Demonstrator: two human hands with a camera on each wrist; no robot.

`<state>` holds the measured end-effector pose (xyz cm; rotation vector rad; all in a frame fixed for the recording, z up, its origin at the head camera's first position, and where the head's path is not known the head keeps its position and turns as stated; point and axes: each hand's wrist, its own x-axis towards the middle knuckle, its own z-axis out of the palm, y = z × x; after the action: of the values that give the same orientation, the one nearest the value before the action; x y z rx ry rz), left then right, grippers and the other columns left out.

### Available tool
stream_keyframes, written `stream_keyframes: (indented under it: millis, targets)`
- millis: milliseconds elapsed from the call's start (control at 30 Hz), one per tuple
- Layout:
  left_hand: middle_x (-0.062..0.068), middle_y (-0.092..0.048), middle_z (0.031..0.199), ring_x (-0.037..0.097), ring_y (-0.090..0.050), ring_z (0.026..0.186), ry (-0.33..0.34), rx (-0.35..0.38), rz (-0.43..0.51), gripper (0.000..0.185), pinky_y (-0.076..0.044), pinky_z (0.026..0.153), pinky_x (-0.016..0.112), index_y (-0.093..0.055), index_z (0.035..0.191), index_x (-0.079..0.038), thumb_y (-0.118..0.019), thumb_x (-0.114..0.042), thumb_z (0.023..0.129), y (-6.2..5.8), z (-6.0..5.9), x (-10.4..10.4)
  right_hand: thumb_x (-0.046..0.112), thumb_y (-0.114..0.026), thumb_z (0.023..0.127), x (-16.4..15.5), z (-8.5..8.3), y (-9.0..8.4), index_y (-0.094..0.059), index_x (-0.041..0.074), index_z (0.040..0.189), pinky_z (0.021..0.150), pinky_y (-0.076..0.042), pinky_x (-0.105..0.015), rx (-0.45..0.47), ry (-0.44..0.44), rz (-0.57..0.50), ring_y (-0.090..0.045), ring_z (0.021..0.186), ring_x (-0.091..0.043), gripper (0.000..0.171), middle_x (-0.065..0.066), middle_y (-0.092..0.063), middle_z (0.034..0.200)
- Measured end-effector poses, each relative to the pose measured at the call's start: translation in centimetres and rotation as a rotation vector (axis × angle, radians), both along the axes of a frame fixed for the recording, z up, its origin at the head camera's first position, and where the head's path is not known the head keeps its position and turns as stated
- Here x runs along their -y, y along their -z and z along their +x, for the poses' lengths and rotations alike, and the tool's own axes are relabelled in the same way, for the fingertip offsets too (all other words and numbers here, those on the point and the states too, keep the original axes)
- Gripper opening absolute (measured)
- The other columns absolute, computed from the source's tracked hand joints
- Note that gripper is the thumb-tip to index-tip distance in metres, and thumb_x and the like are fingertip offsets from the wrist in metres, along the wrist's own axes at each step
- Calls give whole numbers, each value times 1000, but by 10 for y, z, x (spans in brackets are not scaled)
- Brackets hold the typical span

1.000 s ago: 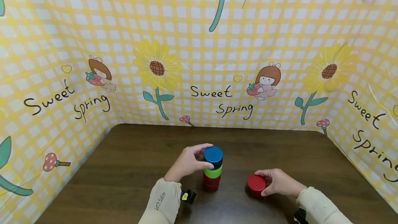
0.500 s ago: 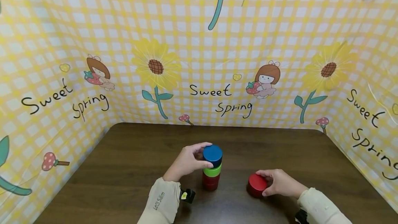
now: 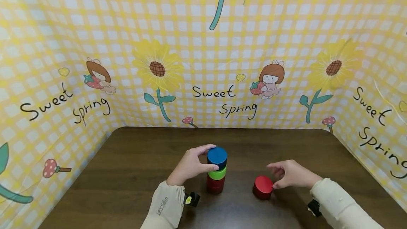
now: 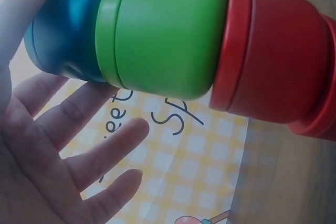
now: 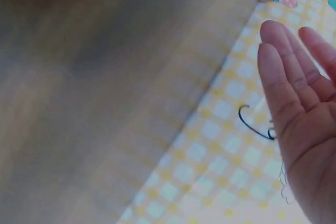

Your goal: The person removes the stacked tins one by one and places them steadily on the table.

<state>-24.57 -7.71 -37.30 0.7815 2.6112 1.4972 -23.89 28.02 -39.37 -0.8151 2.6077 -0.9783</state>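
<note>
A round blue tin (image 3: 217, 155) tops a stack in the middle of the head view. My left hand (image 3: 190, 165) pinches it, thumb in front and fingers behind. Beneath come a green tin (image 3: 217, 174) and a dark red tin (image 3: 216, 185); the left wrist view shows another red piece (image 4: 323, 116) below that red tin (image 4: 283, 51). To the right, a separate short red tin (image 3: 263, 187) sits on the table. Beside it my right hand (image 3: 295, 175) holds nothing, its fingers spread and its thumb tip close to the tin's side. The right wrist view catches just a red corner.
A dark wooden table (image 3: 152, 144) carries everything. Yellow checked cloth (image 3: 197, 63) with sunflowers and lettering rises behind its back edge and along both sides. A black wrist camera (image 3: 192, 199) is strapped under the left forearm.
My right hand has let go of the separate red tin and drawn up and slightly right, while that tin stays on the table. The left hand keeps its grip on the blue tin.
</note>
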Motion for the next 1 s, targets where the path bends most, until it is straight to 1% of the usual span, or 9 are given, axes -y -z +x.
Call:
stream_keyframes:
  millis: [133, 200, 267, 367, 567, 767, 867, 1000]
  targets:
    - [18, -57, 127, 38, -51, 116, 3, 23, 7, 74, -45, 90, 55, -44, 143, -9, -79, -23, 80, 0, 1, 3, 19, -80, 76, 6, -7, -10, -56, -13, 123, 79, -53, -40, -28, 2, -11, -63, 96, -36, 62, -20, -66, 106]
    - [20, -56, 128, 40, -50, 118, 4, 33, 12, 78, -44, 92, 57, -40, 145, -10, -79, -23, 80, 1, 1, 5, 19, -80, 77, 10, -10, -14, -55, -12, 124, 80, -52, -41, -40, -3, -17, -63, 97, -38, 62, -20, -65, 107]
    - [21, -56, 128, 40, -50, 119, 3, 40, 16, 77, -43, 92, 58, -40, 145, -10, -80, -23, 79, 2, 1, 7, 20, -79, 77, 14, -12, -18, -56, -11, 125, 81, -52, -39, -48, -4, -15, -62, 98, -38, 61, -19, -65, 107]
    - [20, -56, 129, 38, -51, 119, 0, 40, 11, 75, -43, 91, 57, -42, 144, -9, -79, -23, 80, 5, 1, 11, 20, -79, 78, 18, -14, -22, -56, -9, 125, 81, -52, -38, -59, 0, 0, -62, 99, -37, 60, -18, -65, 108]
    - [20, -60, 124, 39, -51, 118, 16, 47, 20, 73, -43, 92, 58, -43, 143, -7, -79, -21, 80, 11, 0, 15, 21, -78, 80, 23, -16, -27, -59, -7, 123, 82, -51, -45, -117, 9, 9, -62, 97, -34, 55, -10, -66, 104]
    - [18, -63, 120, 41, -52, 115, 28, 41, 31, 70, -45, 89, 55, -45, 141, -4, -78, -21, 81, 16, -3, 16, 21, -77, 80, 25, -15, -37, -62, -5, 120, 80, -52, -40, -197, 23, -6, -64, 92, -24, 50, -4, -67, 99]
    - [18, -63, 120, 42, -51, 116, 25, 41, 30, 72, -42, 92, 59, -43, 142, -4, -78, -21, 81, 17, -3, 17, 21, -77, 80, 26, -13, -41, -62, -5, 119, 79, -53, -39, -212, 18, -17, -64, 91, -22, 49, -4, -68, 99]
    - [18, -62, 121, 43, -52, 116, 8, 40, 16, 75, -40, 93, 60, -41, 143, -3, -79, -19, 80, 18, -2, 19, 21, -77, 80, 32, -11, -40, -63, -5, 119, 78, -53, -37, -211, 0, -22, -64, 91, -22, 49, -5, -68, 99]
